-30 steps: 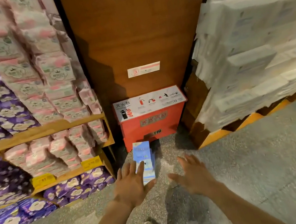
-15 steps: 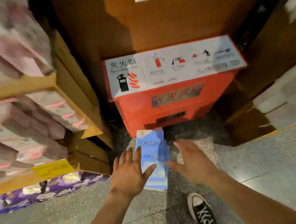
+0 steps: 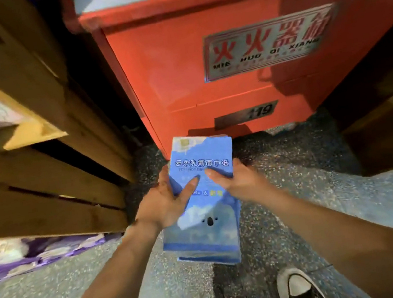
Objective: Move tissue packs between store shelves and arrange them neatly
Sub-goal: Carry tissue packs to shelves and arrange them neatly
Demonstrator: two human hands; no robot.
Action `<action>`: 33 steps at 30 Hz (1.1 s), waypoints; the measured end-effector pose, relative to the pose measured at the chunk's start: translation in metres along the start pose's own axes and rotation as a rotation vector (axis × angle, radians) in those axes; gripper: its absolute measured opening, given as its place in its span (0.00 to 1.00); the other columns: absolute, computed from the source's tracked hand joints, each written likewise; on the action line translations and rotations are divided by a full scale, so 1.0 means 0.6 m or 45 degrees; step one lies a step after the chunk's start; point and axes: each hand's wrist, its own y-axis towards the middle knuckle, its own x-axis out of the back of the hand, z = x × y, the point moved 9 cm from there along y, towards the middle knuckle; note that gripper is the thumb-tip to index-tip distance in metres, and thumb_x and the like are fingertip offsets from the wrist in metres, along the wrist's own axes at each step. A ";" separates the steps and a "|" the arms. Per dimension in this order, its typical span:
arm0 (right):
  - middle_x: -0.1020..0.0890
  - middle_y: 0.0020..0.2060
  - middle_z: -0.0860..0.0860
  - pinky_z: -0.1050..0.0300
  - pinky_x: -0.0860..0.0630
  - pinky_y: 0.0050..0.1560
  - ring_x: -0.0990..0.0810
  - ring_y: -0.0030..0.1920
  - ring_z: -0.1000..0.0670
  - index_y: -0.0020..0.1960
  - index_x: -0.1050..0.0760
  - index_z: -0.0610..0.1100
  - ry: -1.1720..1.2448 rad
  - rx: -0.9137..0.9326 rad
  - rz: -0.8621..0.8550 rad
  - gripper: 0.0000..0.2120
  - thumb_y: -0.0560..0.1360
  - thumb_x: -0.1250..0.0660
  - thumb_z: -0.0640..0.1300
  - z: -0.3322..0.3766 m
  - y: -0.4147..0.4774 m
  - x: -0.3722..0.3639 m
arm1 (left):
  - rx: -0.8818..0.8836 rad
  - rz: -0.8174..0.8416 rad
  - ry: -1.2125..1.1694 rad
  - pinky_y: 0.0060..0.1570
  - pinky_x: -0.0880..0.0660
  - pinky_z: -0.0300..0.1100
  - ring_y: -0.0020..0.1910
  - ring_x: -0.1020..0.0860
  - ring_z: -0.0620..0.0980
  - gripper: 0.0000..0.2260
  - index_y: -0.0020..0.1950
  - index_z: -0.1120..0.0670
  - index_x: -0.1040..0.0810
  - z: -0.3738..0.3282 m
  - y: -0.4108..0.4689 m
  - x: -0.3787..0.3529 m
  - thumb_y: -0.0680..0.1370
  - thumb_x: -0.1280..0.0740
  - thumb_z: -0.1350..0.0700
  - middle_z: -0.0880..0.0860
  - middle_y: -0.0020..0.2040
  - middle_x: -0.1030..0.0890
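A second ago both my hands hung open above the blue tissue pack (image 3: 207,224) lying before the red box (image 3: 203,70). Now my left hand (image 3: 165,205) and right hand (image 3: 237,183) grip its two long sides, thumbs pressed on its top face. My head has dropped far nearer the red box.

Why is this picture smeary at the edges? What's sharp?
Head view: the wooden shelf and the red box are smeared, likely camera motion; the tissue pack, held by left hand and right hand, looks sharpest; shadow darkens the gap between shelf and box.
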 end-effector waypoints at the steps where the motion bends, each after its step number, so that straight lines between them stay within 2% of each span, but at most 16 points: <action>1: 0.16 0.58 0.56 0.48 0.21 0.58 0.17 0.60 0.49 0.64 0.23 0.58 0.134 0.014 0.003 0.40 0.63 0.42 0.84 0.000 0.007 -0.013 | 0.032 0.009 -0.105 0.49 0.24 0.47 0.52 0.18 0.58 0.35 0.67 0.47 0.33 0.004 0.003 -0.002 0.69 0.37 0.25 0.53 0.51 0.17; 3: 0.14 0.51 0.59 0.55 0.18 0.50 0.15 0.52 0.56 0.59 0.19 0.57 0.382 0.018 0.010 0.25 0.72 0.36 0.73 0.007 0.004 -0.025 | 0.073 -0.015 -0.218 0.44 0.27 0.44 0.49 0.17 0.56 0.25 0.56 0.45 0.34 0.004 0.004 -0.005 0.72 0.32 0.30 0.51 0.44 0.17; 4: 0.13 0.47 0.58 0.57 0.17 0.44 0.15 0.47 0.58 0.56 0.17 0.55 0.490 -0.016 0.012 0.19 0.75 0.34 0.67 0.009 -0.003 -0.027 | 0.071 -0.019 -0.241 0.45 0.26 0.44 0.50 0.18 0.57 0.24 0.55 0.46 0.34 -0.004 0.000 -0.004 0.73 0.31 0.32 0.52 0.46 0.16; 5: 0.13 0.45 0.57 0.55 0.17 0.42 0.14 0.46 0.56 0.54 0.17 0.54 0.564 -0.060 0.021 0.18 0.74 0.33 0.66 0.008 -0.011 -0.028 | 0.073 0.000 -0.237 0.47 0.25 0.45 0.52 0.18 0.58 0.24 0.58 0.48 0.33 -0.011 -0.005 -0.003 0.74 0.31 0.33 0.54 0.49 0.16; 8: 0.12 0.50 0.54 0.42 0.18 0.51 0.14 0.52 0.48 0.58 0.18 0.51 0.664 -0.015 0.001 0.23 0.71 0.32 0.65 0.021 -0.049 -0.001 | 0.085 0.050 -0.232 0.51 0.25 0.46 0.56 0.19 0.61 0.32 0.70 0.54 0.36 -0.041 -0.039 0.006 0.75 0.32 0.35 0.58 0.55 0.16; 10: 0.12 0.49 0.54 0.43 0.18 0.50 0.13 0.50 0.49 0.59 0.18 0.51 0.678 0.002 0.023 0.17 0.76 0.30 0.60 0.041 -0.081 0.027 | 0.095 0.041 -0.319 0.51 0.25 0.44 0.57 0.19 0.59 0.32 0.72 0.51 0.36 -0.063 -0.074 0.026 0.76 0.31 0.37 0.55 0.57 0.17; 12: 0.13 0.51 0.54 0.45 0.18 0.54 0.14 0.51 0.52 0.60 0.19 0.49 0.708 0.051 0.045 0.11 0.80 0.31 0.52 0.072 -0.115 0.062 | 0.086 0.004 -0.401 0.48 0.25 0.42 0.55 0.18 0.55 0.30 0.71 0.48 0.34 -0.088 -0.114 0.060 0.75 0.30 0.37 0.50 0.56 0.17; 16: 0.13 0.51 0.56 0.45 0.18 0.56 0.14 0.52 0.52 0.59 0.19 0.52 0.698 0.089 0.076 0.11 0.79 0.29 0.54 0.164 -0.205 0.152 | 0.058 -0.111 -0.635 0.47 0.24 0.40 0.53 0.17 0.45 0.26 0.67 0.40 0.30 -0.155 -0.214 0.178 0.73 0.30 0.33 0.39 0.52 0.16; 19: 0.13 0.50 0.60 0.50 0.19 0.55 0.15 0.51 0.57 0.59 0.19 0.53 0.628 0.144 0.065 0.14 0.76 0.27 0.56 0.253 -0.289 0.231 | 0.069 -0.178 -0.677 0.44 0.23 0.44 0.44 0.19 0.47 0.26 0.68 0.30 0.35 -0.213 -0.304 0.290 0.72 0.33 0.29 0.42 0.44 0.17; 21: 0.14 0.51 0.62 0.54 0.21 0.56 0.16 0.51 0.61 0.60 0.20 0.51 0.617 0.204 0.095 0.13 0.77 0.27 0.52 0.323 -0.357 0.284 | 0.052 -0.224 -0.753 0.48 0.21 0.51 0.44 0.17 0.51 0.33 0.72 0.34 0.34 -0.253 -0.367 0.362 0.70 0.37 0.24 0.51 0.45 0.15; 23: 0.14 0.54 0.61 0.58 0.21 0.58 0.17 0.55 0.61 0.63 0.22 0.51 0.609 0.246 0.135 0.15 0.78 0.28 0.50 0.393 -0.435 0.338 | 0.046 -0.272 -0.809 0.53 0.21 0.51 0.49 0.17 0.45 0.40 0.74 0.40 0.30 -0.289 -0.437 0.431 0.68 0.40 0.21 0.47 0.48 0.15; 25: 0.15 0.57 0.59 0.58 0.22 0.61 0.18 0.58 0.60 0.66 0.23 0.50 0.550 0.290 0.162 0.17 0.78 0.28 0.49 0.451 -0.507 0.384 | 0.077 -0.313 -0.828 0.54 0.21 0.49 0.51 0.18 0.39 0.36 0.73 0.39 0.30 -0.315 -0.507 0.492 0.69 0.40 0.22 0.41 0.52 0.16; 27: 0.15 0.57 0.58 0.58 0.23 0.61 0.18 0.59 0.57 0.65 0.22 0.49 0.499 0.356 0.176 0.16 0.78 0.27 0.48 0.516 -0.577 0.429 | 0.102 -0.355 -0.866 0.55 0.21 0.49 0.53 0.18 0.39 0.30 0.71 0.35 0.30 -0.346 -0.577 0.557 0.72 0.39 0.25 0.39 0.55 0.16; 29: 0.14 0.54 0.58 0.59 0.23 0.60 0.17 0.58 0.57 0.62 0.21 0.49 0.478 0.407 0.231 0.13 0.77 0.27 0.47 0.573 -0.635 0.462 | 0.130 -0.398 -0.945 0.57 0.21 0.43 0.55 0.19 0.35 0.22 0.70 0.36 0.30 -0.374 -0.645 0.614 0.77 0.36 0.34 0.32 0.56 0.18; 31: 0.15 0.53 0.64 0.61 0.22 0.59 0.18 0.56 0.63 0.61 0.20 0.51 0.467 0.441 0.287 0.13 0.77 0.27 0.49 0.624 -0.693 0.483 | 0.179 -0.502 -1.020 0.52 0.23 0.33 0.55 0.19 0.35 0.16 0.68 0.38 0.27 -0.390 -0.719 0.663 0.80 0.35 0.43 0.31 0.55 0.18; 33: 0.16 0.53 0.67 0.64 0.24 0.56 0.19 0.56 0.66 0.63 0.21 0.53 0.412 0.541 0.367 0.16 0.76 0.28 0.53 0.688 -0.760 0.497 | 0.217 -0.617 -1.053 0.46 0.26 0.26 0.54 0.19 0.37 0.15 0.66 0.36 0.27 -0.402 -0.797 0.710 0.80 0.34 0.44 0.33 0.55 0.19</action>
